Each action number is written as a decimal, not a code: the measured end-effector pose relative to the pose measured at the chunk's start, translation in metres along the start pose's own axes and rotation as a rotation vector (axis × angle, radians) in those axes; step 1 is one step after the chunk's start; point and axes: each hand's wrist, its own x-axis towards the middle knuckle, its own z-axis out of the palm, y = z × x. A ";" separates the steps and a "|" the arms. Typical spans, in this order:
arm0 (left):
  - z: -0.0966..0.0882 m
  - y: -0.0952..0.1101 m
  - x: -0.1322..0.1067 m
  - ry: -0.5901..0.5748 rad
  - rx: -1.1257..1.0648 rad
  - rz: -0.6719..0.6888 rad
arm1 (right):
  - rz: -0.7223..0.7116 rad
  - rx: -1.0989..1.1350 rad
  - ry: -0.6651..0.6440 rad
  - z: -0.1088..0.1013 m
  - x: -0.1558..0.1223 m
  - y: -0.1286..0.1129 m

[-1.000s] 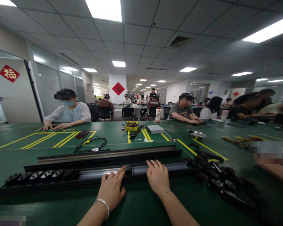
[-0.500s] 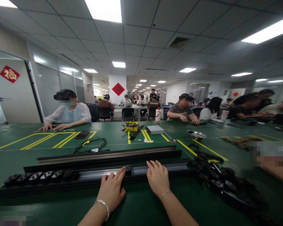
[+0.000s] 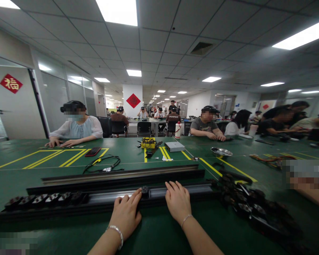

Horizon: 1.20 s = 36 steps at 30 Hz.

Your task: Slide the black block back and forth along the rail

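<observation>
A long black rail with a shiny channel lies across the table in front of me. One small black block sits in the channel near its middle. My left hand rests on the rail's near edge, its fingertips against the left side of that block and its thumb apart. To the block's right, my right hand lies over the rail with fingers stretched out, holding nothing. Several black socket-like modules stand in a row at the rail's left end.
Behind the rail lies a second black rail. A heap of black modules is at the right. Further back are a coiled cable, a phone, a grey box and a metal bowl. Co-workers sit around the table.
My hands and the block have not visibly moved. A co-worker across the table at the right has brought their hands closer together.
</observation>
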 end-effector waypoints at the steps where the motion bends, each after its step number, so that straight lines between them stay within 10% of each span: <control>1: 0.000 0.000 0.000 0.004 -0.001 0.000 | 0.000 0.002 -0.002 0.000 0.000 0.000; 36: 0.003 0.002 0.003 -0.021 -0.019 0.020 | -0.018 0.033 0.042 0.005 -0.001 0.001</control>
